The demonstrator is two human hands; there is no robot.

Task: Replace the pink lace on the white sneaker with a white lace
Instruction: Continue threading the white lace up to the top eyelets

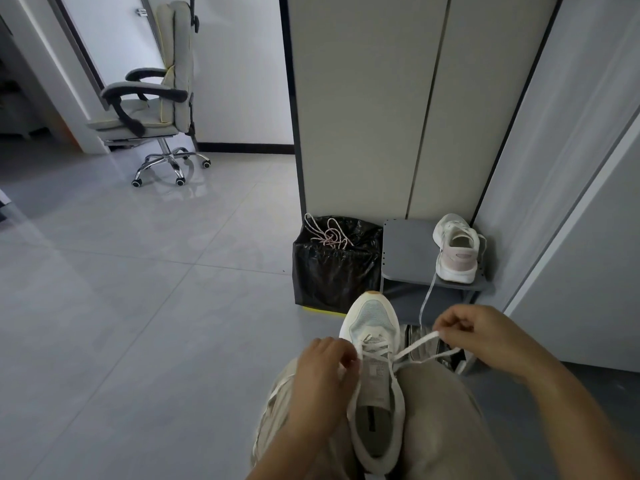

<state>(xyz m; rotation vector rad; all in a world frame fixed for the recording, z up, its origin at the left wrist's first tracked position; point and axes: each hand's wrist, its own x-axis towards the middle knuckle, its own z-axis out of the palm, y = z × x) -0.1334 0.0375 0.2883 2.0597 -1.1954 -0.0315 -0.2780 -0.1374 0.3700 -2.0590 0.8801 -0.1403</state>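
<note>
White sneaker (375, 382) lies on the person's lap, wedged between the two thighs, toe pointing away, opening toward the body. White lace (412, 349) is crossed through the lower eyelets near the toe; upper eyelets bare.

Right hand (485, 337): thumb and forefinger pressed together, pinching the lace off the sneaker's right side. Two strands run taut from the eyelets up to this pinch. Other fingers curled in.

Left hand (323, 370): against the sneaker's left edge, level with the laced eyelets. Fingers curled inward, touching the shoe's side. Cannot tell whether they pinch a strand; the tips hide it.

Pink lace (329, 233): loose tangle on top of a black bin bag (332, 275), which stands on the floor (138, 289) against the cabinet (374, 98).

Just right of the bag, a low grey rack (405, 251). Second sneaker (456, 249) on the rack's top at its right edge, heel toward the camera, pinkish heel panel. A thin white strand (428, 296) hangs from it over the rack's front edge.

Office chair (152, 98) well apart, far left on the floor.
</note>
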